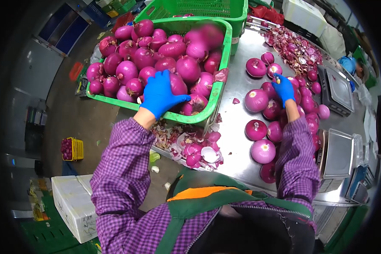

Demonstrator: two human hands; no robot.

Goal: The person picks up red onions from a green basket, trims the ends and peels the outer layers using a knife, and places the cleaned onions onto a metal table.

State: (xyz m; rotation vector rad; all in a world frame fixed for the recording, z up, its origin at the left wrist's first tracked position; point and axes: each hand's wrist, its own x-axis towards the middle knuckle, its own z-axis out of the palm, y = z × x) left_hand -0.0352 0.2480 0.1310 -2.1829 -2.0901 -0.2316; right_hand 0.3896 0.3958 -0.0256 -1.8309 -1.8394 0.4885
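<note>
My left hand (161, 94), in a blue glove, reaches over the near rim of a green crate (218, 95) heaped with red onions (144, 57). Its fingers are spread on the onions, with the thumb held out to the side. Over the steel table (237, 122), my right hand (285, 89), also gloved in blue, is closed at the fingertips around something small and yellowish that I cannot make out. Just beyond those fingers lies a peeled onion (274, 70). Several shiny peeled onions (256, 100) lie beside and below the right hand, partly hidden by the forearm.
Onion skins (294, 48) are piled at the table's far end, and more peelings (194, 148) lie below the crate. Weighing scales (338, 152) stand along the right side. A white foam box (72, 207) and a yellow basket (77, 149) are at left. Another person (349, 65) is at far right.
</note>
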